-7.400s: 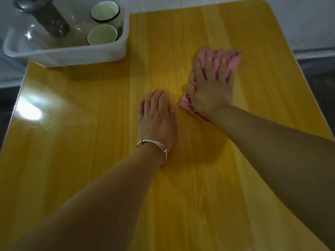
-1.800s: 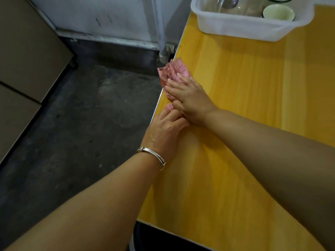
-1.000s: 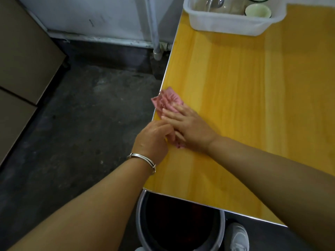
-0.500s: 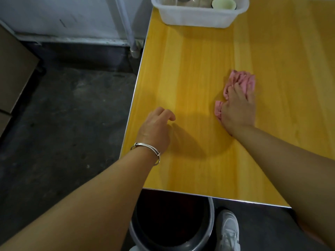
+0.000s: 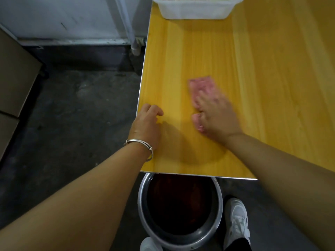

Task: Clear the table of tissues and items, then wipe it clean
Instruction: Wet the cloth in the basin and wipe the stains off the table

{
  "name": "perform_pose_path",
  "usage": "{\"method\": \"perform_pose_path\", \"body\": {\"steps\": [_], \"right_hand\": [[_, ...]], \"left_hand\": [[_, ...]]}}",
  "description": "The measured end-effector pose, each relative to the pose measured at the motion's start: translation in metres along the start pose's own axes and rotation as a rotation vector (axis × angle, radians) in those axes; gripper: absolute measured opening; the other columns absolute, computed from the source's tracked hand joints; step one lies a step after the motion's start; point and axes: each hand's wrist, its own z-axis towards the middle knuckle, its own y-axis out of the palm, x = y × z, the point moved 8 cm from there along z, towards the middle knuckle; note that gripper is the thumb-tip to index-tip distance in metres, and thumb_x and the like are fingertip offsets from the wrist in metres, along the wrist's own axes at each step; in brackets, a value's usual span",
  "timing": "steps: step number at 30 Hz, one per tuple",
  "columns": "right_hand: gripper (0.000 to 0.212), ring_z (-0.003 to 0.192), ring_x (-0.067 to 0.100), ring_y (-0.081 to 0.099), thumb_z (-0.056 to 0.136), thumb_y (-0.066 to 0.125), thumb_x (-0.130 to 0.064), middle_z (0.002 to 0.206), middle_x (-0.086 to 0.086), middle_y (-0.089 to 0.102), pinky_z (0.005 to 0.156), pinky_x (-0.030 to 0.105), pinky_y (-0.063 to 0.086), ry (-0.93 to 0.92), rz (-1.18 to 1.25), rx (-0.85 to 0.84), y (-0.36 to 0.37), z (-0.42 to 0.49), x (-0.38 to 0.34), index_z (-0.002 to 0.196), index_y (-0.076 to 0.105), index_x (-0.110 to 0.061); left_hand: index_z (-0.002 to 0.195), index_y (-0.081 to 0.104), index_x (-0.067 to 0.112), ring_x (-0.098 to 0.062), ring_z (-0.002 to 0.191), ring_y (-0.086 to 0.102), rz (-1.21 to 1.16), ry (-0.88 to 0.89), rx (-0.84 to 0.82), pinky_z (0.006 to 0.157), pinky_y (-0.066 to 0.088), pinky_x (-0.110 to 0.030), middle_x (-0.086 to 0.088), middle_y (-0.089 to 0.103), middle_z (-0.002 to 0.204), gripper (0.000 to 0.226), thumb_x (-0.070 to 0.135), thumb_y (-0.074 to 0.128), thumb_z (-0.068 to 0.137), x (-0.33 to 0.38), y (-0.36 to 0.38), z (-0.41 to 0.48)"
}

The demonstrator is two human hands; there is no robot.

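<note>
Head view: a yellow wood-grain table (image 5: 262, 87) fills the right and centre of the frame, its left edge running down the middle and its near edge crossing the lower centre. The pink cloth (image 5: 201, 86) lies on the tabletop just left of centre. The right hand (image 5: 215, 116) lies flat on top of it with the fingers stretched out and pressing down rather than curled round it. Most of the cloth shows beyond the fingertips, toward the top of the frame, and a small pink fold peeks out beside the palm on its left side. Hand and cloth are both blurred, so the fingers' exact lie is hard to read.

The left hand (image 5: 146, 124) rests at the table's left edge, apart from the cloth and lower left of it. Its fingers are loosely curled and it holds nothing. A silver bracelet (image 5: 139, 144) circles that wrist.

At the top centre a white plastic tub (image 5: 195, 9) stands on the table's far corner, its contents cut off by the frame. Below the near edge, at the bottom centre, stands a grey-rimmed bucket (image 5: 143, 205) with a dark inside, and a white shoe (image 5: 237, 220) is on the floor just to its right. A pale pipe (image 5: 130, 33) runs down the wall at the upper centre, left of the table
</note>
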Motion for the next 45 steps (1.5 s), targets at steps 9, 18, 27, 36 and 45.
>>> {"method": "perform_pose_path", "body": {"steps": [9,18,27,36,45], "right_hand": [[0.09,0.145,0.029,0.009,0.072,-0.001,-0.043,0.149,0.016,0.033,0.118,0.046,0.003,0.322,-0.05,0.021,0.012,-0.01,-0.005,0.138,0.038,0.003],[0.048,0.126,0.042,0.047,0.083,0.043,-0.027,0.133,0.017,0.054,0.103,0.056,0.035,-0.262,0.154,0.041,0.035,-0.02,-0.154,0.124,0.06,-0.005],[0.089,0.146,0.032,0.002,0.068,0.0,-0.04,0.156,0.01,0.02,0.119,0.046,0.004,0.344,0.007,0.004,0.02,-0.051,-0.064,0.145,0.029,-0.005],[0.056,0.129,0.038,0.045,0.073,0.067,-0.025,0.135,0.01,0.055,0.106,0.052,0.031,-0.244,0.189,0.051,0.031,-0.059,-0.167,0.127,0.058,-0.011],[0.079,0.145,0.028,0.01,0.075,0.005,-0.038,0.153,0.007,0.03,0.116,0.047,0.01,0.314,-0.057,-0.016,-0.01,-0.12,0.035,0.14,0.04,-0.009]], "left_hand": [[0.109,0.056,0.011,-0.017,0.099,0.049,-0.085,0.038,0.023,0.083,0.046,-0.032,-0.004,0.05,0.114,0.047,-0.017,0.038,0.075,-0.011,-0.005,-0.01],[0.096,0.062,0.003,-0.035,0.095,0.053,-0.135,0.086,0.107,0.082,0.046,-0.046,-0.017,0.054,0.104,0.034,-0.003,0.04,0.07,-0.036,-0.026,-0.031],[0.112,0.056,0.007,-0.025,0.11,0.049,-0.133,-0.001,0.076,0.088,0.046,-0.035,-0.009,0.051,0.117,0.054,-0.02,0.038,0.069,-0.041,-0.028,-0.041],[0.098,0.06,0.0,-0.034,0.102,0.049,-0.07,0.012,0.218,0.087,0.037,-0.035,-0.019,0.054,0.107,0.029,-0.005,0.038,0.08,-0.034,-0.026,-0.055],[0.117,0.049,0.019,-0.02,0.121,0.036,0.195,-0.052,0.079,0.1,0.026,-0.038,0.0,0.045,0.126,0.039,0.002,0.046,0.082,0.009,0.027,-0.07]]}}
